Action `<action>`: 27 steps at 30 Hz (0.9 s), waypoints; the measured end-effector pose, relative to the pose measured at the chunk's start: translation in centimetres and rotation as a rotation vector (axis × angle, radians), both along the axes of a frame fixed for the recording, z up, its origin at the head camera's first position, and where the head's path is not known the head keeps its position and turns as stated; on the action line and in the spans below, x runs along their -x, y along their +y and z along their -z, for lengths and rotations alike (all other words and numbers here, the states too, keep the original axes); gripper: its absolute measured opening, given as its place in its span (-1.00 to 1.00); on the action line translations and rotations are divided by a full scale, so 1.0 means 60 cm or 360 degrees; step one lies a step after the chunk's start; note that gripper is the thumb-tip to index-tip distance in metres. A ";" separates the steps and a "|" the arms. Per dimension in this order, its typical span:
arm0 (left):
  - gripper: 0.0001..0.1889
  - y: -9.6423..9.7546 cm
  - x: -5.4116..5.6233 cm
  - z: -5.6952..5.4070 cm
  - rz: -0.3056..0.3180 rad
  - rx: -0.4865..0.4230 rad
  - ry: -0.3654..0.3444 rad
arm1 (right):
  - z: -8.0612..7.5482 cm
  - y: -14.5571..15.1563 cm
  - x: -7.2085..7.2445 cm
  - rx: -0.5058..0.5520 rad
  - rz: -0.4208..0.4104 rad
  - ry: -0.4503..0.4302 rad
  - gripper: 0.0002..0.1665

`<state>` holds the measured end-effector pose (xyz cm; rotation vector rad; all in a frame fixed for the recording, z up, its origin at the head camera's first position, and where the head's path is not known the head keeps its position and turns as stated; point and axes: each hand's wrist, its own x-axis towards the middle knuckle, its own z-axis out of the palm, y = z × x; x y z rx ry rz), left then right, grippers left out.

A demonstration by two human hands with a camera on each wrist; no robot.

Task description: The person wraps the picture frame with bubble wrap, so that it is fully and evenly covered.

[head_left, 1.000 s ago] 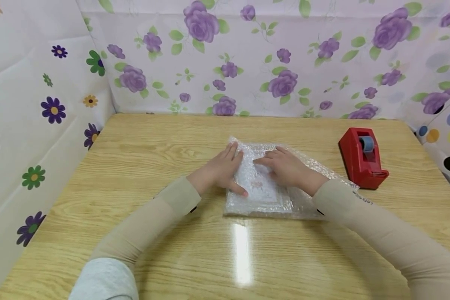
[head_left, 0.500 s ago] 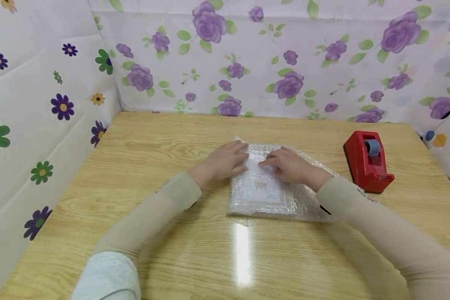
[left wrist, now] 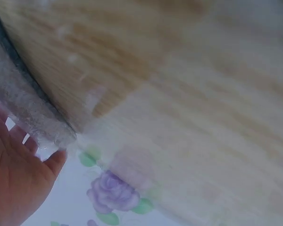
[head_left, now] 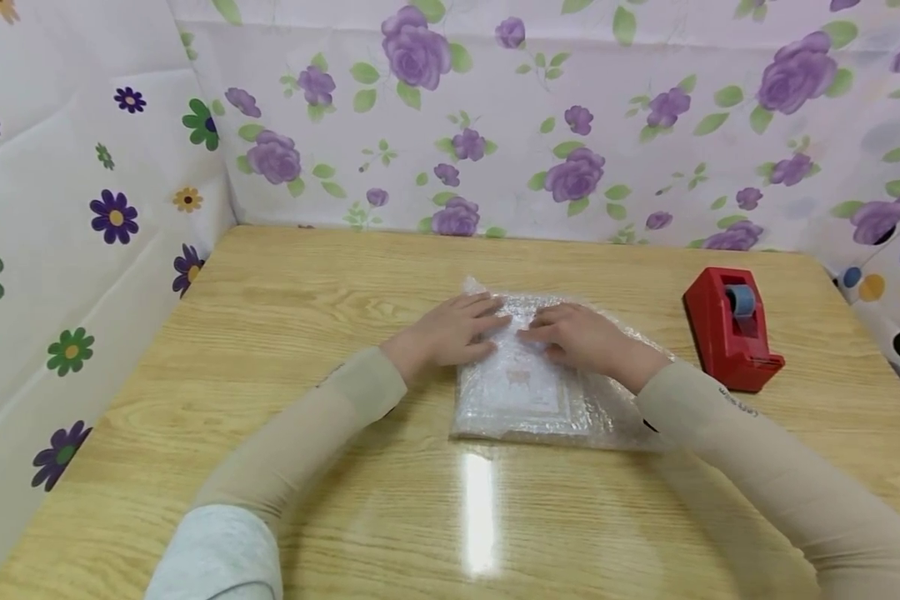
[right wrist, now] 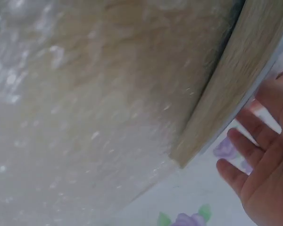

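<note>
A flat picture frame (head_left: 527, 390) lies on the table under clear bubble wrap (head_left: 618, 421), a small reddish-brown print showing through. My left hand (head_left: 456, 329) rests over its upper left side, fingers extended across the wrap. Just to the right, my right hand (head_left: 583, 340) lies over the upper right part with fingers loosely bent, the fingertips near the frame's middle. From the left wrist, the left hand (left wrist: 19, 172) shows right at the wrap's edge (left wrist: 33, 103). In the right wrist view, the right hand's relaxed fingers (right wrist: 249, 146) are beside a wooden edge (right wrist: 217, 99).
A red tape dispenser (head_left: 731, 333) with a blue-cored roll stands at the right on the wooden table (head_left: 330, 517). Floral cloth (head_left: 510, 108) hangs behind the table, and patterned sheets cover both sides.
My left hand has shifted slightly right, from spread fingers at the wrap's left edge to lying further over it. The right hand stays almost in place. The view has tilted slightly.
</note>
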<state>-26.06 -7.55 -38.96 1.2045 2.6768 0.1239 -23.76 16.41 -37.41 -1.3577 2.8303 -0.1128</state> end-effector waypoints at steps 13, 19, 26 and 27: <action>-0.36 -0.009 -0.003 0.002 -0.0047 0.0059 -0.0060 | -0.011 -0.094 -0.137 0.0232 -0.0424 0.0314 -0.56; -0.36 -0.010 -0.006 0.002 -0.0036 0.0035 -0.0095 | 0.000 -0.104 -0.162 0.0167 -0.0446 0.0613 -0.72; -0.38 -0.012 -0.002 0.008 -0.0006 0.0028 -0.0079 | 0.009 -0.091 -0.168 0.0282 -0.0481 0.0579 -0.67; -0.38 -0.013 -0.002 0.008 -0.0005 0.0024 -0.0083 | 0.011 -0.089 -0.170 0.0294 -0.0483 0.0568 -0.66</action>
